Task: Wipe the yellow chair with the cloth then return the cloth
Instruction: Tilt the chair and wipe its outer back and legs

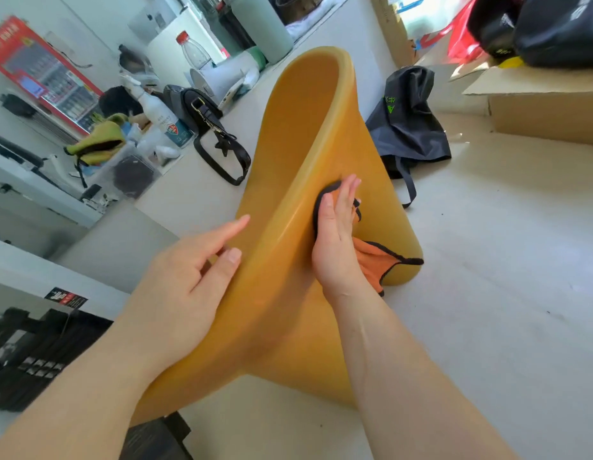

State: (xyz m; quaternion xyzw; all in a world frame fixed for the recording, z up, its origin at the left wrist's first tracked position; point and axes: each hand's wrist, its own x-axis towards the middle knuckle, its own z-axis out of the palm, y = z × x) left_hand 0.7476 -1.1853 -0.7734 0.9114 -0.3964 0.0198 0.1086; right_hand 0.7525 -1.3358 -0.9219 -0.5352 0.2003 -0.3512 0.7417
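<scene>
Head view: yellow chair (308, 134) sits mid-frame on the pale floor (487, 260), its curved shell rising away from the camera; left hand (185, 277) on the chair's left rim, fingers straight and loose, thumb touching the edge, nothing gripped; right hand (335, 240) flat, fingers straight and together, palm pressing the cloth (375, 260) onto the chair's right side; the cloth is orange with a black hem, bunched under the palm, one loose corner hanging out below the wrist against the chair's lower part; both forearms bare.

Around it: dark grey bag (408, 124) slumped on the floor just behind the chair on the right; cardboard box (547, 101) further right; black handbag (202, 111) with a long strap on the floor left of the chair; white spray bottle (155, 107) and a clear bottle with red cap (194, 51) near it, among blurred clutter.
</scene>
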